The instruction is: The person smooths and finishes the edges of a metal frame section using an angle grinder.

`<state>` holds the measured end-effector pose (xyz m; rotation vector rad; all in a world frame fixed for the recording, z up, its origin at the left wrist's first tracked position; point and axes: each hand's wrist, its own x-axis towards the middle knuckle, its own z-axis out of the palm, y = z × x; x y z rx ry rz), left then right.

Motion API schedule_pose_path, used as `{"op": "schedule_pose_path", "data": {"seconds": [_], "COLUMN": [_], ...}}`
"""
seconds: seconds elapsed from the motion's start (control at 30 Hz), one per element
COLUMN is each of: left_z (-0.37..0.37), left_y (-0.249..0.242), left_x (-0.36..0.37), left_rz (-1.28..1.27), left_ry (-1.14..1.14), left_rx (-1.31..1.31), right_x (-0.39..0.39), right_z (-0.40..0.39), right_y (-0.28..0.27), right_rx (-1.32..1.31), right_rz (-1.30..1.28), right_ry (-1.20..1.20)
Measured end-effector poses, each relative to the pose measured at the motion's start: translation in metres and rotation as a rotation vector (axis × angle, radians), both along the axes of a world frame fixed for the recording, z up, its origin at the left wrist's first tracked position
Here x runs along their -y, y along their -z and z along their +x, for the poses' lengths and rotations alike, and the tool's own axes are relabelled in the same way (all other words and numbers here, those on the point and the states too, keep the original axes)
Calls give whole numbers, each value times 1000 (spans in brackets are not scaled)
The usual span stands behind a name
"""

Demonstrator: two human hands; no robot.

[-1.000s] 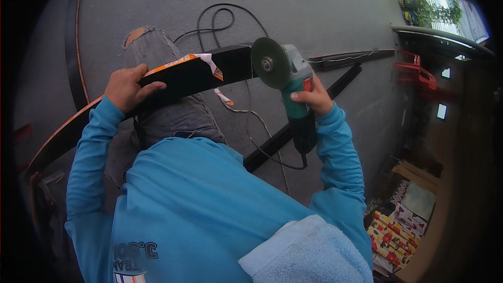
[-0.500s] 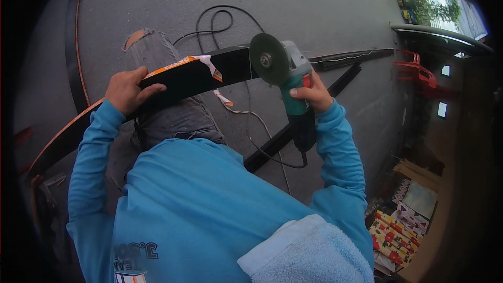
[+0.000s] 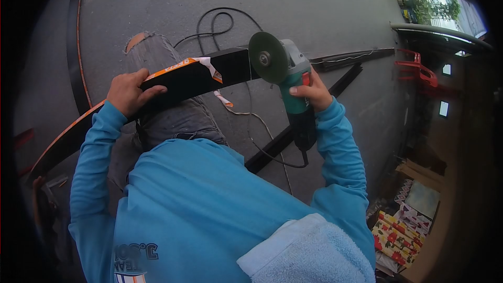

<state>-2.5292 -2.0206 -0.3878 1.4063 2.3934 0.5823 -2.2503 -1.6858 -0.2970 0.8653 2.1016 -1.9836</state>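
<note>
My right hand (image 3: 313, 90) is wrapped round the green body of an angle grinder (image 3: 299, 106), its thumb in front, below the red switch. The grinder's thin dark green disc (image 3: 269, 57) faces me, right at the far end of a long black board (image 3: 230, 66). Orange printed tape runs along the board's upper edge, with a torn flap (image 3: 210, 68) hanging down. With fingers over that edge and thumb on the near face, my left hand (image 3: 129, 92) grips the board, which lies across my knee in grey torn jeans (image 3: 181, 120).
A black cord (image 3: 225, 9) loops over the grey floor beyond my leg. Dark strips (image 3: 351, 61) lie at the right, with another (image 3: 275, 147) below the grinder. Farther right stand a red plastic chair (image 3: 417, 68) and a flowered cloth (image 3: 396, 238). A long dark strip (image 3: 76, 42) lies at the left.
Almost nothing differs. The grinder and its disc sit a touch further left and up against the board's end, and the whole view has shifted slightly.
</note>
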Motion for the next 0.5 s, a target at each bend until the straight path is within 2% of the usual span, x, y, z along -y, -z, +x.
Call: {"op": "schedule_pose_path", "data": {"seconds": [0.5], "left_z": [0], "left_y": [-1], "left_x": [-1], "left_rz": [-10], "left_ry": [6], "left_rx": [3], "right_x": [-4], "right_z": [1], "right_y": [4], "right_rx": [8], "right_rz": [-39], "right_ry": [4]}}
